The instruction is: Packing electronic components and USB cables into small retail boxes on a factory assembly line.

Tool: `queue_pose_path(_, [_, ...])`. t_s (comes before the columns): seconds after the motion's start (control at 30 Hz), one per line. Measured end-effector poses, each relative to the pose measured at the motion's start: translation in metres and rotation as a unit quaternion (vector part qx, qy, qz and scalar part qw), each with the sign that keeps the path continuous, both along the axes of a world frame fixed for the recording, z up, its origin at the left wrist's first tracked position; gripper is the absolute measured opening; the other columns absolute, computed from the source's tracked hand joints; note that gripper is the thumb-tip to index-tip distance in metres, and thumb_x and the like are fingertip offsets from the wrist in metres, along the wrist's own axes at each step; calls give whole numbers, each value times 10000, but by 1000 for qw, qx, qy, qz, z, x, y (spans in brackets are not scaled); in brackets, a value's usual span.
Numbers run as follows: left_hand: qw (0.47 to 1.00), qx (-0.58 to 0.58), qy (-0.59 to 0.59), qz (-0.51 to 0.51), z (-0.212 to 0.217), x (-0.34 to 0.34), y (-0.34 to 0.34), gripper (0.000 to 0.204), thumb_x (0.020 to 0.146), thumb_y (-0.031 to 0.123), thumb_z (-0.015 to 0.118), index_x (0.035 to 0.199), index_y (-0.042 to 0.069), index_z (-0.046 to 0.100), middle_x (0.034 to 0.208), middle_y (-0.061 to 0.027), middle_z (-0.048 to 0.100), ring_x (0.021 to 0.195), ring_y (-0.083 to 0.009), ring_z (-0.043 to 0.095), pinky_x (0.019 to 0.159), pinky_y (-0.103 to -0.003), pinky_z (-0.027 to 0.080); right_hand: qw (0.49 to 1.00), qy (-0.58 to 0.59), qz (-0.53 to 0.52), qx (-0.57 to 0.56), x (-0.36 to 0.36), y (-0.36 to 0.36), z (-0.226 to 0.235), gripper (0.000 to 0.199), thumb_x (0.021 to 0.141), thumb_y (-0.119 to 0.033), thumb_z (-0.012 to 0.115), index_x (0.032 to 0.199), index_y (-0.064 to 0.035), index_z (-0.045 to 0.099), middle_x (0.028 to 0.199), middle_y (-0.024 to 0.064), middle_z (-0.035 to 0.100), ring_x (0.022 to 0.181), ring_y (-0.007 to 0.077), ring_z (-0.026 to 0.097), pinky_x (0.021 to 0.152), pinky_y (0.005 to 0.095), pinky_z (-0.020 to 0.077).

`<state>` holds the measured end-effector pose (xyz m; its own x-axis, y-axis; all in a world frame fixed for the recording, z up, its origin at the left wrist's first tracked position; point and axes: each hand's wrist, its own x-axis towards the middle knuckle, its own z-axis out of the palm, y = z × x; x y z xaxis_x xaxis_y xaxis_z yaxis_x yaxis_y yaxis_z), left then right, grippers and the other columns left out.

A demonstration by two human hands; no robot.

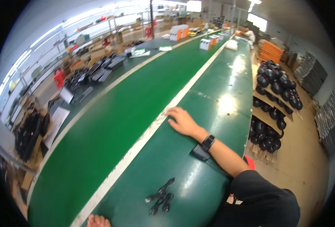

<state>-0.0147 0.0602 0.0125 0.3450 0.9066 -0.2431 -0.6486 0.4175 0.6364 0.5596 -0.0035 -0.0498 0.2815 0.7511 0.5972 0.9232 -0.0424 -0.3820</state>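
Right hand [182, 122]: palm down over the bench [220, 130], fingertips at the white strip [137, 146] that divides bench from belt [126, 102]. Fingers loosely spread and a little bent; I see nothing in the grasp. The pose reads as a rest or brace: the strip gives the fingers an edge to settle on, and the arm reaches forward across the bench.

Left hand [98, 221]: only its fingers enter, at the lower rim, by the near end of the strip. Palm cut off, so I cannot tell how wide it is or whether it holds anything.

Cables [160, 197]: black, in a small tangled group, flat on the bench between my two hands and touched by neither, as far as shows. Lying on the bench side, they are off the belt and, I judge, easy for either hand to reach.

Block [200, 153]: dark, on the bench just beside my right wrist, below the watch [208, 142]. Partly behind the forearm; contact cannot be told. Probably set there to stay close by.

Boxes [205, 44]: white and orange, upright on the belt, well apart from my hands.
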Motion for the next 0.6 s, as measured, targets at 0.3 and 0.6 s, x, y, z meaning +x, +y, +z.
queue_pose_path(0.3, [999, 5, -32, -10, 7, 9, -3, 199, 1048, 234, 577, 1011, 39, 589, 841, -60, 454, 786, -192, 427, 750, -352, 378, 999, 19, -18, -21, -2, -14, 10, 269, 958, -147, 686, 1208, -48, 673, 1308, 163, 645, 1278, 361, 585, 1089, 472, 472])
queue_pose_path(0.6, [997, 24, -56, -44, -3, 4, 5, 191, 1042, 223, 584, 1033, 33, 591, 853, -64, 451, 800, -200, 426, 757, -352, 383, 999, 31, -24, -33, -1, -15, 15, 261, 953, -141, 689, 1201, -61, 679, 1334, 153, 644, 1291, 359, 579, 1101, 467, 465])
